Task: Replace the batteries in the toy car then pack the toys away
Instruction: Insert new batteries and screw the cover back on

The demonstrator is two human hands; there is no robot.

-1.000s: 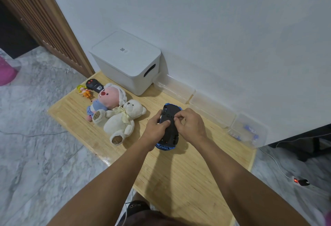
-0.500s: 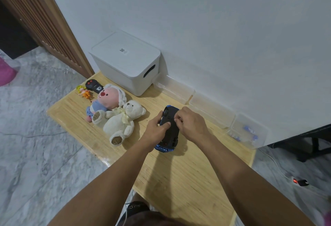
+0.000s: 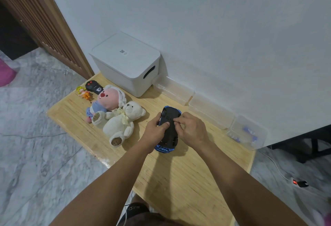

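Gripping the upturned toy car (image 3: 168,129), both hands hide any lettering.

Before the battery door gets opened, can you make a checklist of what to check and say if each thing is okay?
1. Toy car flipped so its black underside faces up: ok.
2. Left hand holding the car steady: ok.
3. Right hand fingertips on the underside: ok.
4. Battery door open: cannot tell, fingers cover it.
5. New batteries ready: cannot tell; clear bin holds small blue items.
6. White storage box open for packing: not ok, lid on.
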